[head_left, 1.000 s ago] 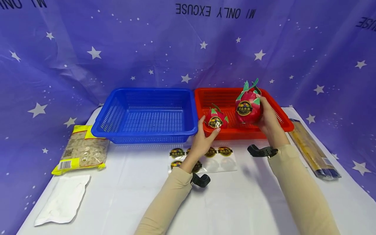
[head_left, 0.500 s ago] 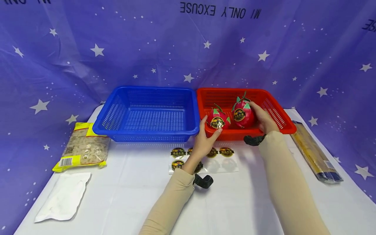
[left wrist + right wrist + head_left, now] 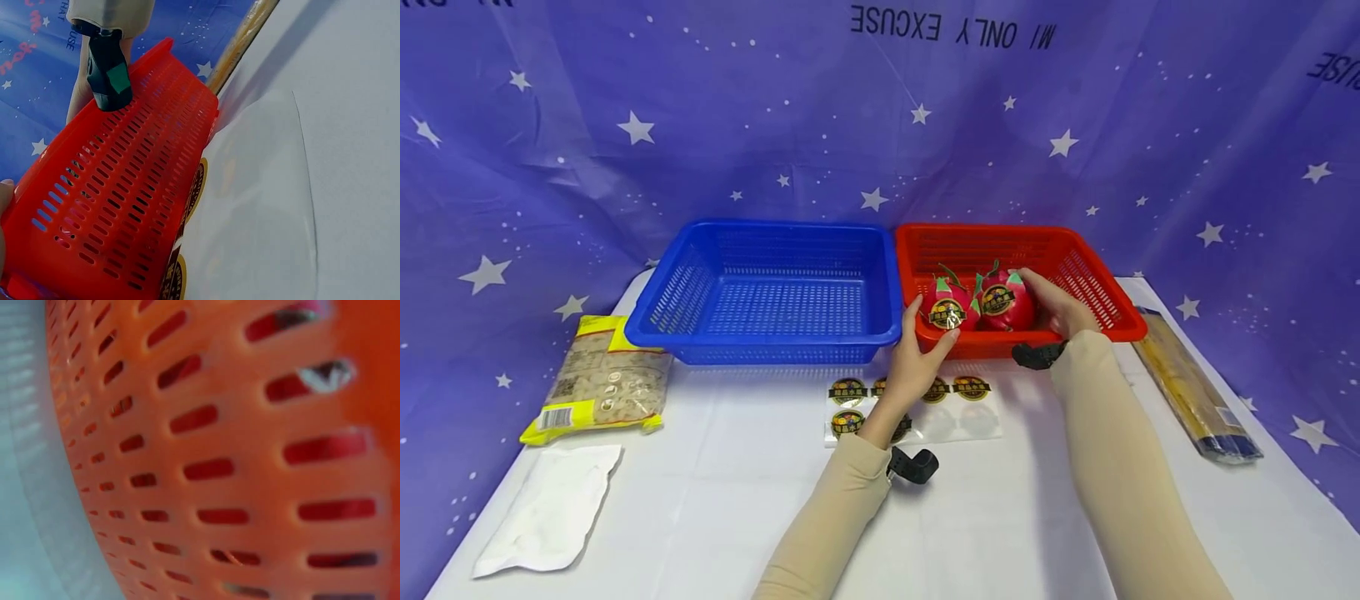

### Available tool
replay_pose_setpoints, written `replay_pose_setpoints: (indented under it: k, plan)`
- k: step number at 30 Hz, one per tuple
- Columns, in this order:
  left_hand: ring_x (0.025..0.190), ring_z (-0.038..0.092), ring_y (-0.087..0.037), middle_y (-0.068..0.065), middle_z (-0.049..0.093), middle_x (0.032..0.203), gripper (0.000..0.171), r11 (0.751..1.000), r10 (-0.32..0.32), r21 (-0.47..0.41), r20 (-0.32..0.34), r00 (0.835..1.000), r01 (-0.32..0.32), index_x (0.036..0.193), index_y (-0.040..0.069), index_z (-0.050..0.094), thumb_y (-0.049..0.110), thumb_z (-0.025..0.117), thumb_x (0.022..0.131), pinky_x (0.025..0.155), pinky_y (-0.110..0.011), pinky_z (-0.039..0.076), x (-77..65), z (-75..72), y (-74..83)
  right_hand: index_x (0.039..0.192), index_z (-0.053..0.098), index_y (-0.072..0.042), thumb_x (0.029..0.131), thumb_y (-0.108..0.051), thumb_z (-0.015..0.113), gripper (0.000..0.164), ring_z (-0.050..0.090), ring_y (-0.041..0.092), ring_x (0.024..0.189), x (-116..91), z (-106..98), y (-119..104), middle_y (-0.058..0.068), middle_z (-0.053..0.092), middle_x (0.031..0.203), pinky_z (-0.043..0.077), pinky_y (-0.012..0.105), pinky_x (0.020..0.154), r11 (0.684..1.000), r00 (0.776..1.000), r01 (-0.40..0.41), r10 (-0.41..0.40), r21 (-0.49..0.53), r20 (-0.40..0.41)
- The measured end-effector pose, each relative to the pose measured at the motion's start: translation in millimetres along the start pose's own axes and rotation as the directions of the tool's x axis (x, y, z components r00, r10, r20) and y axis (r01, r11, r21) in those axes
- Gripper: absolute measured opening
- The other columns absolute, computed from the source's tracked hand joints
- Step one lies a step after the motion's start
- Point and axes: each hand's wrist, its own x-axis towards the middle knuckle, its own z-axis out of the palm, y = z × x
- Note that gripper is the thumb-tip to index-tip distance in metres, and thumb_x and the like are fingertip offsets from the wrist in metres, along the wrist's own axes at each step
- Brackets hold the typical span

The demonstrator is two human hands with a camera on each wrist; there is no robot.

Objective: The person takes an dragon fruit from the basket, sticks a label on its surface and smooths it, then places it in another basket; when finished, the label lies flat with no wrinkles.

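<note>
In the head view two dragon fruits, red with green leaf tips and round black-and-gold stickers, sit side by side at the front left of the red basket point(image 3: 1093, 283). My left hand point(image 3: 912, 362) holds that basket's front left corner, thumb on the front rim, just by the left dragon fruit point(image 3: 947, 308). Reaching over the front rim, my right hand point(image 3: 1063, 308) holds the right dragon fruit point(image 3: 1007, 304) from its right side; its fingertips are partly hidden. The right wrist view is filled by the slotted basket wall point(image 3: 250, 456), with red showing through.
A blue basket point(image 3: 767, 342) stands left of the red one. A sticker sheet point(image 3: 955, 425) lies in front, partly under my left forearm. At left are a yellow-edged bag point(image 3: 610, 379) and a white packet point(image 3: 550, 508); at right, a long wrapped package point(image 3: 1195, 383).
My right hand has lowered the dragon fruit from above the red basket into it and moved it left, close beside the other one. The left hand stays at the corner.
</note>
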Motion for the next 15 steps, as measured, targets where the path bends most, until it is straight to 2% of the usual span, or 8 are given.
replay_pose_setpoints:
  k: [6, 11, 15]
  plan:
    - [0.133, 0.032, -0.027, -0.003, 0.027, 0.148, 0.074, 1.000, -0.007, -0.005, 0.000, 1.000, 0.007, 0.140, 0.043, 0.013, 0.052, 0.058, 0.082, 0.107, -0.047, 0.028, -0.3, 0.2, 1.9, 0.124, 0.035, -0.010, 0.090, -0.054, 0.034, 0.056, 0.054, 0.013, 0.092, -1, -5, 1, 0.002, 0.045, 0.110, 0.052, 0.031, 0.081, 0.999, 1.000, -0.010, 0.011, -0.031, 0.026]
    - [0.131, 0.035, -0.025, -0.005, 0.030, 0.147, 0.073, 1.000, 0.001, 0.009, -0.005, 1.000, -0.001, 0.141, 0.040, 0.014, 0.050, 0.058, 0.082, 0.107, -0.045, 0.030, -0.5, 0.9, 2.0, 0.112, 0.038, -0.010, 0.093, -0.045, 0.024, 0.042, 0.055, 0.013, 0.085, 4, -6, 5, 0.004, 0.045, 0.106, 0.052, 0.032, 0.080, 0.997, 0.999, -0.044, 0.044, -0.068, 0.000]
    - [0.131, 0.036, -0.025, -0.005, 0.031, 0.147, 0.073, 1.000, 0.003, 0.009, -0.005, 1.000, -0.003, 0.141, 0.040, 0.014, 0.049, 0.058, 0.083, 0.106, -0.045, 0.030, -1.2, 0.4, 2.1, 0.106, 0.037, -0.009, 0.093, -0.038, 0.019, 0.037, 0.057, 0.012, 0.077, 10, -6, 9, 0.005, 0.047, 0.098, 0.053, 0.032, 0.075, 0.993, 0.999, -0.030, 0.026, -0.112, -0.035]
